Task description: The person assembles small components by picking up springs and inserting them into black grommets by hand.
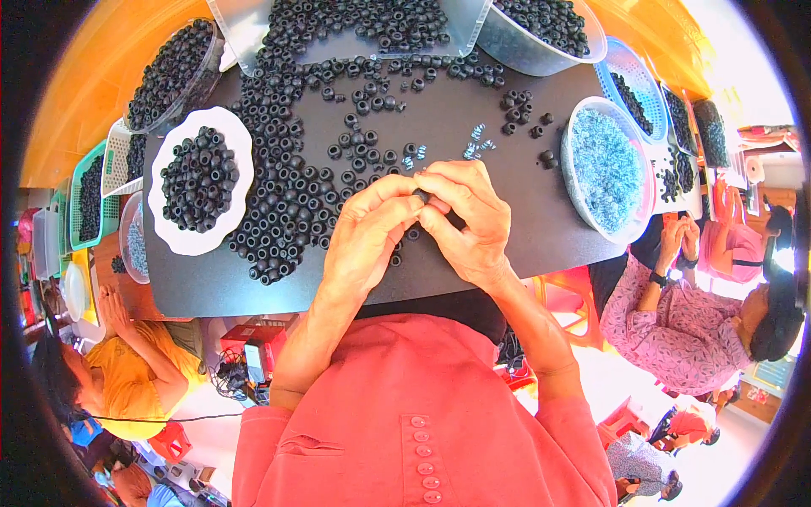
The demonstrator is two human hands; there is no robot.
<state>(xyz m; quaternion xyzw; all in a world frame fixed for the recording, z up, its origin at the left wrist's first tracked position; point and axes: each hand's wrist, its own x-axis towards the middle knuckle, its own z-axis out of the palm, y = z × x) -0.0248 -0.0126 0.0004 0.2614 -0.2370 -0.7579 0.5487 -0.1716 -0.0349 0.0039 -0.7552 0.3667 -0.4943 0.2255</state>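
Note:
My left hand [365, 228] and my right hand [466, 220] meet above the near middle of a dark table [541, 211]. Their fingertips pinch one small round black bead-like piece [421, 195], partly hidden by the fingers. Just beyond my fingers lie a few small metallic coil springs [478, 142]. Many hollow black pieces [287, 198] are spread loose to the left of my hands and farther back. A white scalloped plate [242, 198] at the left holds more of them. On the right, a round tub [567, 173] is full of pale blue-silver springs.
At the far edge stand a clear bin [355, 57] and a clear tub [524, 63], both with black pieces. A light blue basket [610, 80] is at the far right, a green basket [103, 160] at the left. Other people sit on both sides, a yellow sleeve [148, 372] on the left.

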